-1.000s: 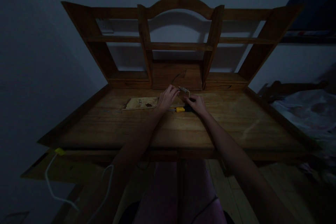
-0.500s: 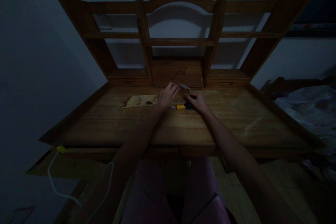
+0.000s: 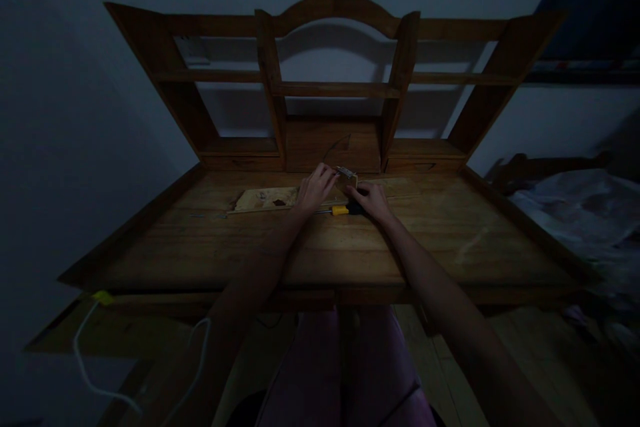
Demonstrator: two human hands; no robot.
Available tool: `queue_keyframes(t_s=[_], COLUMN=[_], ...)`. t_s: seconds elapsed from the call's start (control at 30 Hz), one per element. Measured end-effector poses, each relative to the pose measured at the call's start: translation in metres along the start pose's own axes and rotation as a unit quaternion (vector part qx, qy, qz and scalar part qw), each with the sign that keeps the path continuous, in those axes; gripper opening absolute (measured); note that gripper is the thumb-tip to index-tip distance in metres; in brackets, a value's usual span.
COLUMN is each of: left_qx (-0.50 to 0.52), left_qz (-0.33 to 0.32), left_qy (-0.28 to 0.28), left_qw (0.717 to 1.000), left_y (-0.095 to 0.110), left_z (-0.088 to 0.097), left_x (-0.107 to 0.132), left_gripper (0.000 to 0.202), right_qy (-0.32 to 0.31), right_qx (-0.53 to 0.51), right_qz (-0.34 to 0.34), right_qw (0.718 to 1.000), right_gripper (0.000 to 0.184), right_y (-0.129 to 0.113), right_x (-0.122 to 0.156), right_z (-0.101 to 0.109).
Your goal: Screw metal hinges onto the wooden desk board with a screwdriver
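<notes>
In a dim room, shelves [image 3: 335, 90] rise at the back of a wooden desk [image 3: 200, 253]. The left hand [image 3: 314, 191] pinches the left end of a small metal part [image 3: 347, 173], which is between both hands. The right hand [image 3: 373, 201] curls at its right side; whether those fingers grip, I cannot tell. A screwdriver [image 3: 341, 211] lies just beside, near a worn board [image 3: 260, 199].

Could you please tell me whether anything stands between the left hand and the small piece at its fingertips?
Nothing visible does: the left hand has the small piece right at its fingertips. The screwdriver lies nearer the person, not between them.
</notes>
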State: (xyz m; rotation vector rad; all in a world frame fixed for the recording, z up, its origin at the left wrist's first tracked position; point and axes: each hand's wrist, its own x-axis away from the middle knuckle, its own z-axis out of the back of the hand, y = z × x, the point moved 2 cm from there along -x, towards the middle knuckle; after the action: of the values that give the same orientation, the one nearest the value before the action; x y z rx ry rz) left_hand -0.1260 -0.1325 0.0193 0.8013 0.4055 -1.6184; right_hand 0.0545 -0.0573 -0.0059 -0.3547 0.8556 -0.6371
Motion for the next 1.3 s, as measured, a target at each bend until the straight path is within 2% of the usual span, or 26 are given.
queue_keyframes(t_s=[0.27, 0.73, 0.97, 1.3], left_qx=[0.000, -0.006, 0.007, 0.032], left_qz=[0.008, -0.002, 0.011, -0.023], left_qy=[0.005, -0.001, 0.019, -0.011], left_qw=[1.000, 1.000, 1.000, 0.999], left_y=[-0.0034, -0.0038, -0.0089, -0.0054], left_z=[-0.0036, -0.0044, -0.0068, -0.0061], left_x=[0.0012, 0.0002, 0.0006, 0.0025], left_gripper=[0.032, 0.034, 0.034, 0.024], right_qy=[-0.024, -0.010, -0.009, -0.017], right_qx=[-0.013, 0.005, 0.012, 0.001], right_qz=[-0.020, 0.014, 0.013, 0.003], right_qw=[0.999, 1.000, 1.000, 1.000], right_gripper=[0.051, 0.048, 0.047, 0.050], right_y=[0.0018, -0.0003, 0.0009, -0.0004], right_x=[-0.0015, -0.0002, -0.0006, -0.0001], right_z=[-0.0015, -0.0005, -0.0025, -0.0003])
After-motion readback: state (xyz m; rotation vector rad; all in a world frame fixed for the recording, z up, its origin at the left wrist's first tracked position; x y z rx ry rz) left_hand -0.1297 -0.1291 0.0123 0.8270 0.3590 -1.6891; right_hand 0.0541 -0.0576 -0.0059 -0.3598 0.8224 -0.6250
